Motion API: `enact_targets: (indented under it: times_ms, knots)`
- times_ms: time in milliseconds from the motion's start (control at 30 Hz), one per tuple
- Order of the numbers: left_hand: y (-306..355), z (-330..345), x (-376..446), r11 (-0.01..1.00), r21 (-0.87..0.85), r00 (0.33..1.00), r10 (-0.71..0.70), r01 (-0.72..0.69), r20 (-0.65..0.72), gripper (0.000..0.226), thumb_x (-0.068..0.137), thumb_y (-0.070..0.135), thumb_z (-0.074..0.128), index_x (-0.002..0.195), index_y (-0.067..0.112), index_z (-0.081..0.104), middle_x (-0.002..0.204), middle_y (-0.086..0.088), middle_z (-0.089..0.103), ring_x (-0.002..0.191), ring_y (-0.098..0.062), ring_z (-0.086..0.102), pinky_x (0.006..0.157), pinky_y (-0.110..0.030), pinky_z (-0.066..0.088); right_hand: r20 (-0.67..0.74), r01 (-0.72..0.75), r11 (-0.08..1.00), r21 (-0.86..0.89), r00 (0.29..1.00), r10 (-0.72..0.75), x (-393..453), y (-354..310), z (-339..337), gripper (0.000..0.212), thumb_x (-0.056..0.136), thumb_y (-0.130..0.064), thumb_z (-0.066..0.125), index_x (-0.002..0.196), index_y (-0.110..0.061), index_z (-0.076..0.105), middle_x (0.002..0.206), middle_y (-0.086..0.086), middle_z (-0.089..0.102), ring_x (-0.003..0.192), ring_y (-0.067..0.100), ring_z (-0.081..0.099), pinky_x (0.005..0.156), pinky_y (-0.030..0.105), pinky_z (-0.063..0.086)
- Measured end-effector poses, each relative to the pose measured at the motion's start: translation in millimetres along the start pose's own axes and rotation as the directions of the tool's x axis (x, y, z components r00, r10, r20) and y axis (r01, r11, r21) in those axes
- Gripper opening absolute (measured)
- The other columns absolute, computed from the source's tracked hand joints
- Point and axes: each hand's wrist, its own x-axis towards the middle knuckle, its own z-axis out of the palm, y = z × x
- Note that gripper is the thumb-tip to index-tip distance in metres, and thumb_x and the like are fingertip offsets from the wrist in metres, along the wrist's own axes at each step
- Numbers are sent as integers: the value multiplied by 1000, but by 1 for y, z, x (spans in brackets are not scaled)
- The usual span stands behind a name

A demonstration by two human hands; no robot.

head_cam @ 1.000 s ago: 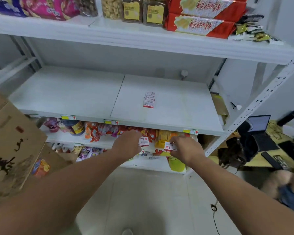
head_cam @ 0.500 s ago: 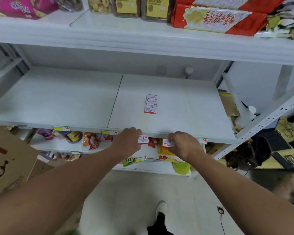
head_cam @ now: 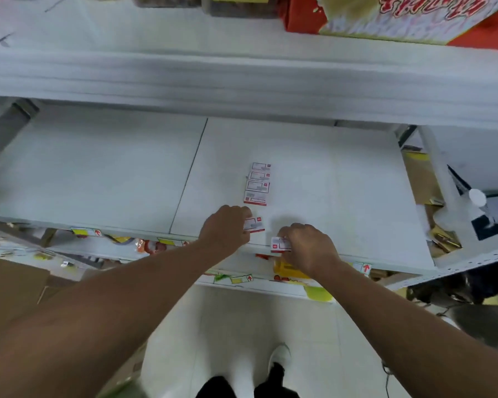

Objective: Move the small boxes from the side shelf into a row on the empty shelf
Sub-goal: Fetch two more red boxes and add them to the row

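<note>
Both hands now over shelf (head_cam: 342, 179) front edge. Left hand (head_cam: 227, 225) pinches box (head_cam: 255, 224); right hand (head_cam: 308, 248) pinches second box (head_cam: 281, 245), near row of 4 (head_cam: 258, 183). Risk: nudging row crooked; right box slipping off the edge.

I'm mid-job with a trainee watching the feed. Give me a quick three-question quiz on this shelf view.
1. True or false: each of the hands, left hand and right hand, holds a small box.
2. How many small boxes already lie in the row on the white shelf?
A) two B) four C) six
3. Fill in: the box in the left hand is just ____ the row's front end.

Key
1. True; the box in the right hand sits at the shelf's front edge.
2. B
3. in front of (nearer the person)
</note>
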Motion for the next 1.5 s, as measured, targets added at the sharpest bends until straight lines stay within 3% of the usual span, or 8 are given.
enact_targets:
  times_ms: [367, 767, 933, 1033, 1133, 1233, 1367, 1500]
  knots:
    - [-23, 44, 60, 991, 61, 985, 129, -123, -113, 47, 90, 23, 80, 135, 21, 70, 134, -3, 59, 114, -27, 60, 91, -43, 58, -27, -128, 990, 60, 991, 130, 34, -3, 30, 32, 93, -29, 73, 125, -30, 68, 113, 0, 67, 108, 25, 59, 79, 38, 56]
    - [-61, 54, -8, 963, -267, 974, -26, -37, -227, 34, 93, 12, 64, 126, 21, 70, 120, 0, 63, 105, -22, 63, 86, -43, 60, 2, -182, 967, 180, 983, 184, 70, -49, 49, 54, 93, -13, 69, 144, -27, 61, 135, 5, 53, 127, 32, 45, 94, 48, 57]
    - [-58, 68, -27, 921, -381, 960, -33, -77, -276, 38, 87, 5, 65, 121, 20, 71, 119, 3, 62, 106, -21, 61, 89, -40, 57, -120, -190, 941, 281, 966, 230, 72, -58, 62, 62, 82, -5, 71, 141, -21, 61, 136, 6, 50, 122, 32, 48, 95, 48, 58]
    - [-38, 70, -29, 829, -558, 952, -196, 32, -237, 38, 88, 5, 67, 121, 24, 69, 118, 8, 60, 104, -15, 60, 89, -37, 58, -264, -182, 906, 381, 918, 296, 57, -59, 65, 53, 80, -12, 72, 133, -22, 67, 126, 2, 57, 116, 28, 51, 89, 47, 59]
    - [-18, 57, -18, 583, -788, 914, -401, 200, -64, 42, 96, 6, 65, 135, 22, 63, 125, 7, 58, 112, -12, 61, 98, -32, 55, -285, -165, 734, 659, 848, 446, 47, -57, 68, 42, 91, -29, 67, 132, -21, 67, 127, -4, 63, 120, 22, 58, 103, 47, 54]
    - [-6, 53, -5, 367, -890, 931, -337, 269, 143, 50, 104, 28, 60, 153, 25, 51, 145, 8, 57, 132, -12, 57, 115, -35, 48, -83, -193, 417, 888, 826, 558, 45, -57, 69, 40, 102, -39, 62, 141, -32, 62, 134, -13, 64, 123, 9, 63, 107, 45, 54]
    - [7, 57, 1, 255, -943, 963, -217, 214, 160, 49, 107, 27, 43, 156, 27, 49, 150, 8, 62, 139, -13, 60, 121, -41, 48, 6, -166, 256, 952, 848, 530, 47, -65, 75, 45, 106, -41, 51, 151, -35, 53, 143, -12, 65, 134, 12, 60, 116, 49, 48]
    - [16, 55, 4, 135, -976, 954, -270, 170, 128, 47, 110, 11, 36, 153, 20, 54, 146, 3, 67, 137, -13, 62, 123, -45, 44, 35, -114, 142, 983, 884, 467, 56, -81, 67, 49, 111, -24, 41, 158, -36, 47, 147, -18, 62, 137, 2, 56, 117, 33, 42]
